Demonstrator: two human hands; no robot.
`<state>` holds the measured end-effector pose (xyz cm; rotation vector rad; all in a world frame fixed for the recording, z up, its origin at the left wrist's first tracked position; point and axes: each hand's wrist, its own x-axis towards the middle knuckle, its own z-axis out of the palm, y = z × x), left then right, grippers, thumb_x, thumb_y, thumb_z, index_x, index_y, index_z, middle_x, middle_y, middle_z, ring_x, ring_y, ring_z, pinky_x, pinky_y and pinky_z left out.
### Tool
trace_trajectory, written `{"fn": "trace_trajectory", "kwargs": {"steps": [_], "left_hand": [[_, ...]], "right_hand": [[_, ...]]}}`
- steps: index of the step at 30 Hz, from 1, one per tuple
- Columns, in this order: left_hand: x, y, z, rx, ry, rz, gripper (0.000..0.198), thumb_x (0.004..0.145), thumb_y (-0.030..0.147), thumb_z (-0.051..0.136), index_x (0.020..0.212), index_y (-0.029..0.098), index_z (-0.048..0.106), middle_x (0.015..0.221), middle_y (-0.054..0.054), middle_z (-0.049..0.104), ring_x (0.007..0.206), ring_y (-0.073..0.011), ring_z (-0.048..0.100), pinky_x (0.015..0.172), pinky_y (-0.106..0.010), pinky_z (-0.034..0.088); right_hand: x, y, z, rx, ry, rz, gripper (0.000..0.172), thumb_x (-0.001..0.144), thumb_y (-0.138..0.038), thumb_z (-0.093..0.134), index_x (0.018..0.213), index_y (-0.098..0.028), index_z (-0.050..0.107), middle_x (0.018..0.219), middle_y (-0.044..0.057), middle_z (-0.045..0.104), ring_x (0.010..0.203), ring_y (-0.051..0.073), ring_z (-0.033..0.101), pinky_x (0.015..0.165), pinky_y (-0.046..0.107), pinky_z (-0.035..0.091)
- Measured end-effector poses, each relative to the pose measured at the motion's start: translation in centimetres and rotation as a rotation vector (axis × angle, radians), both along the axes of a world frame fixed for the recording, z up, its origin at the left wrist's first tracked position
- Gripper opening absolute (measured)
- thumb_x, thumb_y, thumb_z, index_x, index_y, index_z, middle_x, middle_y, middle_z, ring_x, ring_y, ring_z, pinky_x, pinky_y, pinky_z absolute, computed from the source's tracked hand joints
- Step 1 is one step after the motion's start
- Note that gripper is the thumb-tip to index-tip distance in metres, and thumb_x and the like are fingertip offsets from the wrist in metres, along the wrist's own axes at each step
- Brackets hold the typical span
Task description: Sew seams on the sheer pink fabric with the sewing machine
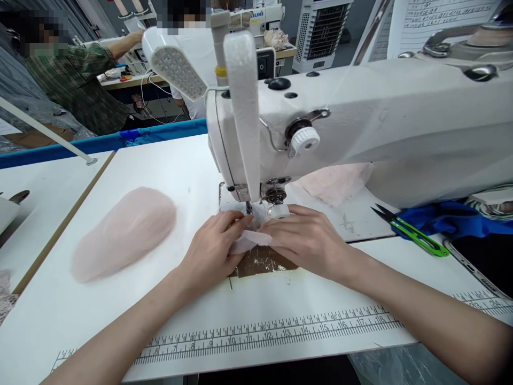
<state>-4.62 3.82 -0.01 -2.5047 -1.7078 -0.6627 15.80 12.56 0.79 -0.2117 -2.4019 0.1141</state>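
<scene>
A white sewing machine (360, 133) stands on the white table (168, 171). Under its needle lies a small pale pink fabric piece (246, 241). My left hand (216, 243) pinches that piece from the left, fingers curled on its edge just below the presser foot (249, 207). From the right, my right hand (308, 238) presses on the same piece, fingers together and mostly flat. Both hands meet in front of the needle, above a brown taped patch (260, 263) on the table.
A stack of pale pink fabric pieces (124, 232) lies at the left. Green thread snips (417, 232) and blue cloth (452, 219) sit at the right. More pink fabric (332, 182) lies behind the machine. A printed ruler (260, 334) runs along the front edge. Other people work at the back left.
</scene>
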Motion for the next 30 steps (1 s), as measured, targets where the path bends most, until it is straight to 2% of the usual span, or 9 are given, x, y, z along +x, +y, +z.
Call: {"fn": "trace_trajectory", "kwargs": {"steps": [4,8,12,15,20,23,25,27,30], "left_hand": [[-0.2,1.2,0.0,-0.055,-0.169,0.036,0.024,0.087,0.020,0.053,0.109,0.019,0.063,0.110,-0.009,0.058,0.098,-0.0206,0.059,0.078,-0.035,0.054],[0.1,2.2,0.7,-0.068,-0.152,0.088,0.022,0.083,0.033,0.063,0.100,0.020,0.066,0.102,-0.007,0.060,0.092,-0.0230,0.058,0.077,-0.042,0.051],[0.7,2.9,1.1,-0.036,-0.034,0.148,0.009,0.083,0.027,0.062,0.086,0.021,0.068,0.087,-0.005,0.063,0.085,-0.0242,0.057,0.072,-0.043,0.047],[0.7,3.1,1.0,-0.014,0.026,0.155,0.013,0.084,0.017,0.057,0.080,0.022,0.069,0.079,-0.004,0.063,0.081,-0.0237,0.056,0.071,-0.042,0.045],[0.6,2.1,0.8,0.054,0.064,0.111,0.012,0.082,0.019,0.060,0.086,0.020,0.070,0.087,-0.006,0.066,0.085,-0.0237,0.057,0.076,-0.042,0.045],[0.7,0.7,0.7,0.137,0.160,0.049,0.019,0.084,0.017,0.058,0.097,0.021,0.071,0.099,-0.008,0.067,0.094,-0.0259,0.057,0.080,-0.044,0.045],[1.0,-0.4,0.6,0.175,0.228,0.015,0.025,0.086,0.015,0.054,0.106,0.020,0.069,0.106,-0.008,0.069,0.100,-0.0271,0.057,0.083,-0.044,0.045],[1.1,-1.2,0.5,0.217,0.274,-0.016,0.029,0.087,0.013,0.053,0.113,0.016,0.066,0.113,-0.008,0.069,0.105,-0.0270,0.058,0.088,-0.045,0.045],[1.1,-1.8,0.3,0.229,0.297,-0.079,0.033,0.086,0.009,0.051,0.117,0.011,0.063,0.119,-0.009,0.067,0.111,-0.0252,0.060,0.100,-0.047,0.041]], "right_hand": [[-0.8,0.1,0.0,-0.109,0.133,-0.177,0.023,0.094,-0.027,0.054,0.081,-0.017,0.071,0.063,-0.001,0.069,0.056,0.011,0.062,0.064,0.025,0.049],[-1.4,0.3,-0.2,-0.147,0.108,-0.288,0.033,0.096,-0.035,0.050,0.076,-0.018,0.071,0.061,-0.001,0.068,0.060,0.012,0.063,0.057,0.024,0.045],[-1.5,0.2,-0.4,-0.143,0.120,-0.312,0.035,0.096,-0.037,0.050,0.078,-0.018,0.072,0.062,-0.001,0.069,0.062,0.012,0.064,0.057,0.023,0.043],[-1.5,0.1,-0.4,-0.148,0.128,-0.312,0.036,0.096,-0.039,0.049,0.079,-0.018,0.073,0.063,0.000,0.070,0.063,0.013,0.065,0.056,0.023,0.043],[-1.2,-0.3,-0.3,-0.113,0.157,-0.274,0.027,0.093,-0.033,0.055,0.082,-0.017,0.074,0.061,-0.001,0.069,0.056,0.012,0.064,0.051,0.022,0.044],[-0.7,-0.8,-0.3,-0.084,0.043,-0.194,0.021,0.092,-0.024,0.056,0.082,-0.020,0.074,0.067,-0.002,0.072,0.063,0.012,0.067,0.065,0.025,0.052],[-0.3,-1.3,-0.3,0.014,-0.069,-0.123,0.022,0.091,-0.015,0.055,0.078,-0.019,0.073,0.080,0.000,0.075,0.080,0.014,0.069,0.084,0.031,0.053],[0.1,-1.7,-0.3,0.152,-0.155,-0.089,0.022,0.088,-0.007,0.055,0.077,-0.017,0.072,0.092,0.004,0.075,0.096,0.017,0.067,0.096,0.035,0.050],[0.3,-2.1,-0.3,0.254,-0.199,-0.079,0.024,0.085,-0.001,0.052,0.083,-0.014,0.072,0.089,0.006,0.075,0.095,0.017,0.068,0.101,0.035,0.048]]}}
